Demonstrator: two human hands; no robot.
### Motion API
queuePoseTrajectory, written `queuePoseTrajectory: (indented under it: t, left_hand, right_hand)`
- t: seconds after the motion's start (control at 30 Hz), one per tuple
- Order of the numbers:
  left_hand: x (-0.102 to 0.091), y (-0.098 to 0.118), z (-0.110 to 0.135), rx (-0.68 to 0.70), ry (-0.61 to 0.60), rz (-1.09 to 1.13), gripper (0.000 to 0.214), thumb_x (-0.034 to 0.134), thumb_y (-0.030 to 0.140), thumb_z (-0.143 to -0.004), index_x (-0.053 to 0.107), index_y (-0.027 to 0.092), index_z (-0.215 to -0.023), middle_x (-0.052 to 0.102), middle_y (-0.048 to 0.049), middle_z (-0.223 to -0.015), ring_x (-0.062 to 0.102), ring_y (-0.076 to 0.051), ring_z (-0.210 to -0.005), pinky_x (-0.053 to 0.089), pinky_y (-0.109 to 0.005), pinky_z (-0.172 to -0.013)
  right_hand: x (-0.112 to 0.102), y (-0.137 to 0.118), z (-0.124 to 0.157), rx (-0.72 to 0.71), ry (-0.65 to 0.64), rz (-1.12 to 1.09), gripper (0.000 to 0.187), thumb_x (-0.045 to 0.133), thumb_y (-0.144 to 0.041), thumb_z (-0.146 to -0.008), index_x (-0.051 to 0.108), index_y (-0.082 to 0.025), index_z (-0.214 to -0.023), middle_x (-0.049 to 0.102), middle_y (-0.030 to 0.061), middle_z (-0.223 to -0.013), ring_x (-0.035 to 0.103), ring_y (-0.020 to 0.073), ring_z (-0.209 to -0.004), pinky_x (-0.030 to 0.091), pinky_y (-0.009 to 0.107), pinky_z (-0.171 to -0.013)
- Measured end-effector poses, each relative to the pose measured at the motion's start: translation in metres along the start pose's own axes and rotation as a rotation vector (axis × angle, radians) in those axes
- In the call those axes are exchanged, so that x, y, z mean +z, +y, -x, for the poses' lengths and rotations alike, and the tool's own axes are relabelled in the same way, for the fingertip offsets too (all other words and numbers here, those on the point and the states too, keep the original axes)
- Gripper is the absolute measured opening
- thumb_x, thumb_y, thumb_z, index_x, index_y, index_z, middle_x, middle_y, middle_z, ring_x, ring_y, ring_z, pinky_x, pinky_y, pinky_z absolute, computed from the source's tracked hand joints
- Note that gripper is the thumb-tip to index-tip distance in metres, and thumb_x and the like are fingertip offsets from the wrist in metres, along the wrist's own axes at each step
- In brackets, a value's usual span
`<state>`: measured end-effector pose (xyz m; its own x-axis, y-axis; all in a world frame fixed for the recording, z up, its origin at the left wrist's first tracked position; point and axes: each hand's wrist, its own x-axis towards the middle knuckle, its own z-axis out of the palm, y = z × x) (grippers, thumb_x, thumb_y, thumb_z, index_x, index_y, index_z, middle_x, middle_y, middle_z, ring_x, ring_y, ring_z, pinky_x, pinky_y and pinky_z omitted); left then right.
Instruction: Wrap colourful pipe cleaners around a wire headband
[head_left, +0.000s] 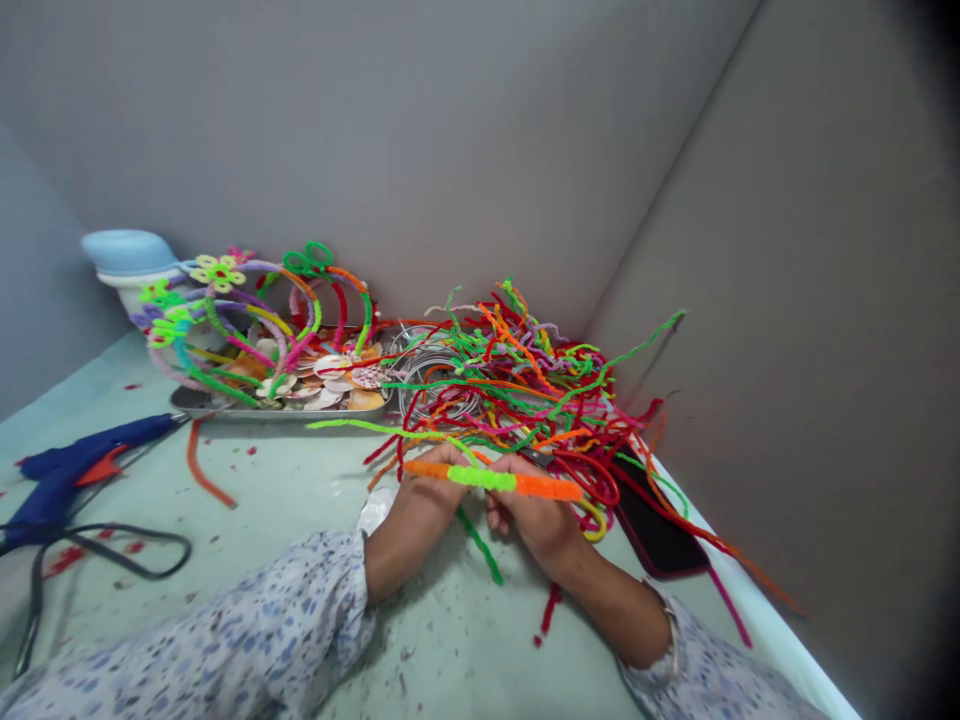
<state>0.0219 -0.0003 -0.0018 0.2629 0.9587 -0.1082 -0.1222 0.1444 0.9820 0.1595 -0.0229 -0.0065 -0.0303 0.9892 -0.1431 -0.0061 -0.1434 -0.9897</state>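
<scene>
Between my two hands is a headband [482, 478] wrapped in pipe cleaner, orange at both ends of the visible stretch and lime green in the middle. My left hand [426, 505] is closed around its left part, with the fingers mostly hidden behind it. My right hand [534, 518] is closed on the right part, fingers curled underneath. A loose lime green pipe cleaner [375, 429] runs from the band's middle up and to the left. Below the hands a darker green pipe cleaner [480, 546] points down toward the table.
Behind my hands lies a tangled heap of coloured pipe cleaners [525, 375] beside wire hoops [427, 385]. A metal tray [285, 412] bears fabric pieces and finished headbands [255, 290]. A blue glue gun [82, 465] with its cord lies left, a dark phone [664, 530] right.
</scene>
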Motion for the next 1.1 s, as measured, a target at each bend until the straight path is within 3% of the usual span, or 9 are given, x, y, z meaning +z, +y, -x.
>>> queuePoseTrajectory:
  t: [0.1,0.27,0.5,0.7,0.83,1.1]
  left_hand:
    - [0.0,-0.003,0.0,0.124,0.032,-0.098,0.009,0.057,0.019,-0.069,0.055,0.019,-0.06,0.049,0.003,-0.053,0.044,-0.011,-0.053,0.032,-0.025,-0.052]
    - [0.002,-0.002,-0.001,0.119,0.023,-0.15,0.012,0.053,0.015,-0.068,0.053,0.019,-0.057,0.049,0.0021,-0.054,0.043,-0.012,-0.051,0.033,-0.025,-0.051]
    - [-0.006,-0.003,-0.004,0.265,-0.083,-0.358,0.017,0.054,0.017,-0.069,0.058,0.022,-0.054,0.054,0.0013,-0.054,0.045,-0.015,-0.056,0.035,-0.026,-0.058]
    - [-0.007,-0.004,-0.005,0.243,-0.097,-0.432,0.012,0.055,0.021,-0.068,0.062,0.021,-0.058,0.057,-0.0008,-0.054,0.052,-0.02,-0.068,0.039,-0.027,-0.061]
    - [-0.006,-0.007,-0.009,0.231,-0.102,-0.578,0.018,0.048,0.023,-0.072,0.061,0.019,-0.06,0.058,-0.0006,-0.056,0.052,-0.019,-0.067,0.04,-0.027,-0.063]
    - [-0.008,-0.01,-0.009,0.352,-0.117,-0.724,0.023,0.04,0.017,-0.075,0.059,0.018,-0.061,0.057,-0.0004,-0.058,0.049,-0.016,-0.059,0.036,-0.027,-0.061]
  right_hand:
    - [0.0,-0.001,0.0,-0.002,0.009,-0.019,0.005,0.052,-0.025,-0.066,0.051,-0.02,-0.064,0.052,-0.0058,-0.046,0.046,0.009,-0.038,0.032,0.021,-0.038]
    - [-0.003,0.004,-0.001,-0.016,-0.004,-0.004,0.01,0.05,-0.027,-0.068,0.05,-0.019,-0.062,0.052,-0.0052,-0.044,0.045,0.0089,-0.038,0.032,0.021,-0.038]
    - [-0.002,0.001,-0.002,0.034,0.025,0.168,0.024,0.048,-0.031,-0.07,0.05,-0.019,-0.05,0.051,-0.0022,-0.041,0.044,0.0091,-0.04,0.035,0.021,-0.043]
    - [-0.001,-0.003,0.003,0.003,0.026,0.247,0.031,0.049,-0.034,-0.073,0.05,-0.019,-0.046,0.049,-0.0019,-0.043,0.043,0.0098,-0.043,0.035,0.022,-0.044]
    - [0.0,-0.006,0.005,0.004,0.015,0.273,0.032,0.048,-0.032,-0.074,0.049,-0.018,-0.045,0.047,-0.0025,-0.044,0.044,0.0099,-0.044,0.036,0.021,-0.045]
    - [-0.002,0.001,0.005,-0.117,0.015,0.372,0.032,0.046,-0.024,-0.077,0.048,-0.019,-0.046,0.047,-0.0035,-0.045,0.046,0.0102,-0.047,0.037,0.021,-0.05]
